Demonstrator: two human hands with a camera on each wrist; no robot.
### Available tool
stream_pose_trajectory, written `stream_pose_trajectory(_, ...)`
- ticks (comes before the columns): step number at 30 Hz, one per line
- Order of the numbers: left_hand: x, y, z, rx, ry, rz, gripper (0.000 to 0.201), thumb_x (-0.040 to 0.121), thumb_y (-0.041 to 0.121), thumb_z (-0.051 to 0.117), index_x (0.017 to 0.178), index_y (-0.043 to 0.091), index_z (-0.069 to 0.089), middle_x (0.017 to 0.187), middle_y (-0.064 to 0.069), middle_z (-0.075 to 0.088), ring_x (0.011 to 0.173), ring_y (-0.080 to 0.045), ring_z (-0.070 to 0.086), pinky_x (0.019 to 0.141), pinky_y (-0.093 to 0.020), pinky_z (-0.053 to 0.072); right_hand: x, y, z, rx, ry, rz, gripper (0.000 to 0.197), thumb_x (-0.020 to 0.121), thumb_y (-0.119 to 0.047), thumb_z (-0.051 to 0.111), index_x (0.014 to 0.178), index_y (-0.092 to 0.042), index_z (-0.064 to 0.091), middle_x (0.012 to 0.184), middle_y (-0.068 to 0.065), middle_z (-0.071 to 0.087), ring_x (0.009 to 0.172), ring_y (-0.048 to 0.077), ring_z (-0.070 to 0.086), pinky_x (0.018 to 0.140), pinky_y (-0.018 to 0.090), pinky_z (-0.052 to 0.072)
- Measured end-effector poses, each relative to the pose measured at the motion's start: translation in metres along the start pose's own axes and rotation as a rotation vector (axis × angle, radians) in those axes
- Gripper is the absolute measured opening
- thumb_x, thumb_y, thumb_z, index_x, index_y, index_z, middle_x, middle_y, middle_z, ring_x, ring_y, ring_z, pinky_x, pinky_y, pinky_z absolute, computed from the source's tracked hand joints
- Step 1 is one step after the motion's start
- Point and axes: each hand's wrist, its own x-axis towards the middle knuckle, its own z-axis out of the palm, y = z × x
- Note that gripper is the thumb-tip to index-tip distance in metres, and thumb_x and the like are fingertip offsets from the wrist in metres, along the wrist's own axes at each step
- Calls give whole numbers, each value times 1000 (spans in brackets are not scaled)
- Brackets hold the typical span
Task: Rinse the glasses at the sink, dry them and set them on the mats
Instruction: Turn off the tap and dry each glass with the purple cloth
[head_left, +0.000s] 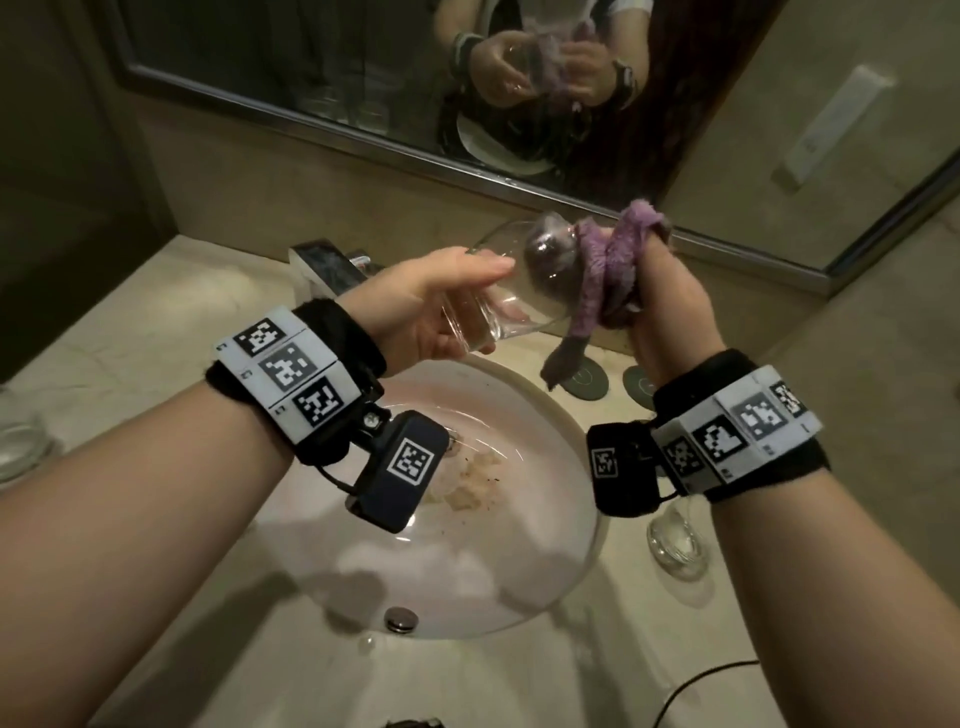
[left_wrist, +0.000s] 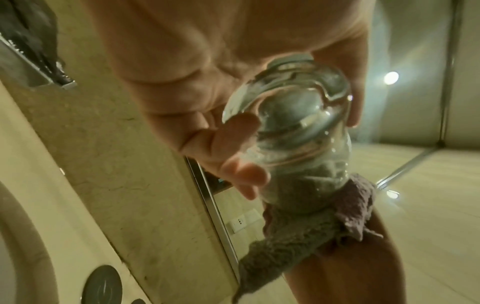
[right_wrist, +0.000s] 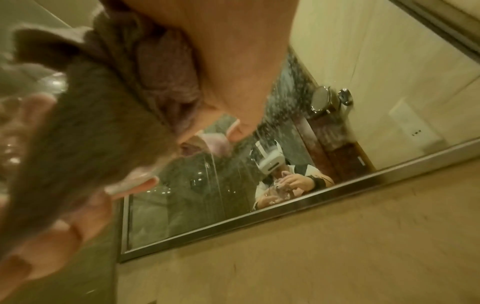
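Note:
Above the round sink (head_left: 587, 499), my left hand (head_left: 436, 306) grips a clear glass (head_left: 519, 291) by its base, tipped on its side with the mouth to the right. My right hand (head_left: 654, 306) holds a bunched purple cloth (head_left: 608, 270), and part of that cloth is stuffed inside the glass. The left wrist view shows the glass (left_wrist: 293, 127) between thumb and fingers with the cloth (left_wrist: 311, 222) coming out of its mouth. In the right wrist view the cloth (right_wrist: 103, 102) fills the left side. Two dark round mats (head_left: 592, 379) lie on the counter behind the sink.
Another glass (head_left: 675, 545) stands on the counter right of the sink, under my right wrist. A further glass (head_left: 21, 441) stands at the far left edge. The tap (head_left: 327, 265) is behind the sink. A mirror (head_left: 311, 78) runs along the wall. A black cable (head_left: 696, 680) lies near right.

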Motion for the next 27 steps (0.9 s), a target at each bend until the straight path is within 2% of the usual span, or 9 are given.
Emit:
stream_pose_trajectory(2, 0, 1, -1, 27, -11, -9, 34, 72, 38, 63, 98, 16, 62, 75, 0, 67, 64, -17, 57, 61, -27, 38, -1, 5, -1, 11, -3, 63, 50, 92, -54, 44, 109, -11, 61, 109, 19, 66, 101, 28, 64, 88, 38, 52)
stream_pose_trajectory(4, 1, 0, 0, 43, -11, -21, 30, 71, 39, 67, 92, 17, 66, 79, -3, 64, 64, -18, 56, 57, -25, 38, -2, 7, -4, 41, 2, 121, 58, 97, -44, 42, 126, 6, 52, 119, 30, 59, 110, 45, 57, 94, 50, 47)
stream_pose_trajectory(7, 3, -3, 0, 45, 23, -21, 62, 60, 39, 74, 111, 6, 61, 95, -9, 63, 78, -28, 60, 64, -30, 46, -2, 8, -7, 74, -157, 185, 52, 85, -45, 48, 104, 0, 64, 83, 7, 72, 78, 21, 68, 78, 32, 53)
stream_pose_trajectory(10, 4, -2, 0, 195, 36, 56, 67, 55, 37, 82, 115, 17, 59, 114, -8, 64, 107, -37, 60, 92, -51, 47, 1, 10, -11, 241, -192, 225, 50, 73, -41, 64, 101, 0, 63, 111, 21, 64, 112, 38, 56, 100, 45, 40)
stream_pose_trajectory(12, 3, 1, 0, 465, 52, 148, 69, 57, 41, 83, 118, 26, 54, 116, 5, 61, 109, -23, 60, 92, -40, 52, 1, 10, -10, 304, -236, 260, 63, 73, -42, 67, 113, 6, 57, 121, 27, 57, 113, 39, 56, 97, 43, 43)
stream_pose_trajectory(15, 1, 3, -2, 851, 44, 359, 77, 61, 39, 81, 128, 31, 45, 121, 14, 54, 111, -8, 55, 91, -26, 49, 2, 8, -10, 373, -189, 300, 36, 95, -32, 47, 90, -1, 66, 96, 18, 69, 92, 29, 68, 85, 40, 54)
stream_pose_trajectory(21, 8, -6, -14, 1260, 81, 692, 79, 67, 47, 74, 135, 17, 46, 126, -3, 58, 114, -23, 55, 95, -34, 41, 2, 4, -11, 382, -96, 434, 43, 99, -40, 39, 93, -5, 63, 93, 18, 71, 81, 30, 72, 68, 39, 60)
stream_pose_trajectory(24, 3, -10, -18, 1090, 130, 495, 80, 64, 42, 79, 134, 26, 43, 124, 5, 57, 110, -15, 57, 94, -32, 46, 7, 1, -23, 481, 7, 468, 45, 101, -35, 36, 104, 1, 63, 104, 23, 68, 83, 32, 71, 70, 45, 59)
stream_pose_trajectory(27, -3, -17, -20, 470, 93, 176, 58, 68, 38, 78, 118, 28, 50, 101, 8, 65, 84, -10, 65, 73, -28, 54, 13, -3, -31, 702, 117, 403, 50, 103, -34, 30, 117, 6, 56, 104, 25, 68, 88, 35, 71, 73, 52, 58)
